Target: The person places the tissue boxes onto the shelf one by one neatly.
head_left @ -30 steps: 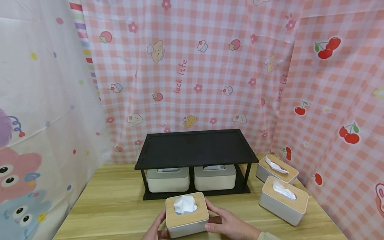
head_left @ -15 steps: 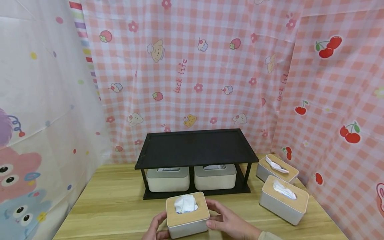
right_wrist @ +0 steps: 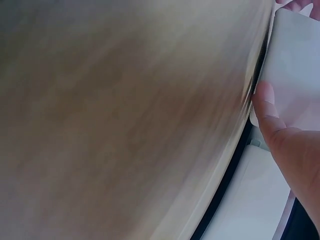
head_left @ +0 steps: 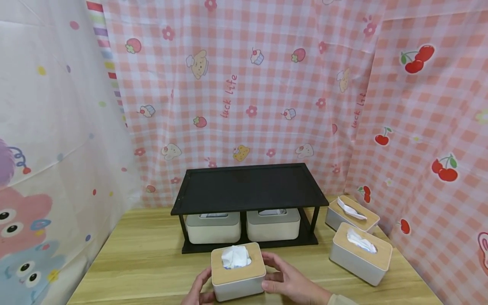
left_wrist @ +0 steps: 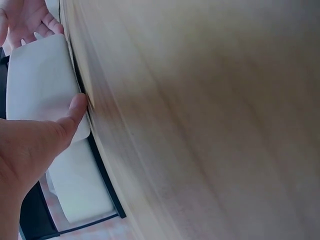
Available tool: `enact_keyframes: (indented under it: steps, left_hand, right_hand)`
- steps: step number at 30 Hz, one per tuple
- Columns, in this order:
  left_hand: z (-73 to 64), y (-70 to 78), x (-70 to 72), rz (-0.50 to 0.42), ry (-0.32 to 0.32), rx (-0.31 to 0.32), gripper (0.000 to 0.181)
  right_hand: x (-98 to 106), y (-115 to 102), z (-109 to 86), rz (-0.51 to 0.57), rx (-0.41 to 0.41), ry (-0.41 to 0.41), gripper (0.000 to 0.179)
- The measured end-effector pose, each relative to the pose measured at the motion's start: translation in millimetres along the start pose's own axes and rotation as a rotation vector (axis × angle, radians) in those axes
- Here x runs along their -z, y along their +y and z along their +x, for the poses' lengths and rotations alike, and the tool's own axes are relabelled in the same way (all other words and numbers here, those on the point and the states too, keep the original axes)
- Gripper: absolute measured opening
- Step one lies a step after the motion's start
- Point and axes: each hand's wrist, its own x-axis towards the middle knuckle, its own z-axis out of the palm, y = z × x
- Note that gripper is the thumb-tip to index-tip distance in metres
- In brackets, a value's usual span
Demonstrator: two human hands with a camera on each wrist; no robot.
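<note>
A tissue box (head_left: 238,291) with a pale body, wood-look lid and white tissue (head_left: 236,256) sticking out stands at the front middle, in front of the black shelf. My left hand (head_left: 199,289) holds its left side, and my right hand (head_left: 287,281) holds the right side. In the left wrist view, the left thumb (left_wrist: 77,106) lies along the box's pale front face (left_wrist: 42,80). From the right wrist, the right thumb (right_wrist: 265,95) shows against the same face near its lower edge. Most of the other fingers are hidden behind the box.
A low black shelf (head_left: 248,188) stands behind, with a left tissue box (head_left: 213,234) and a right tissue box (head_left: 273,231) under its top. To the right are a nearer tissue box (head_left: 358,264) and a farther one (head_left: 331,218), beside the checked curtain (head_left: 431,127).
The tissue box between my hands has shifted very slightly right and away from me. Both hands keep their hold, and the other boxes have stayed put.
</note>
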Motion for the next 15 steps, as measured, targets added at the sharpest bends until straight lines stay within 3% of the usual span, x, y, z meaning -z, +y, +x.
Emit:
enact_keyframes:
  steps: [9,12,15]
  left_hand:
    - [16.9,-37.3,23.1,0.057,-0.109,-0.076,0.117]
    - [16.3,-36.8,24.6,0.035,-0.150,-0.121,0.117]
    - [10.5,-26.1,21.1,-0.013,-0.171,-0.164,0.117]
  right_hand:
    - [-2.9,-4.7,-0.5,0.018,-0.026,0.010,0.077]
    - [-4.5,-8.1,-1.2,0.021,-0.023,0.008,0.078]
    - [-6.1,-12.1,-2.8,0.016,0.002,0.006,0.079]
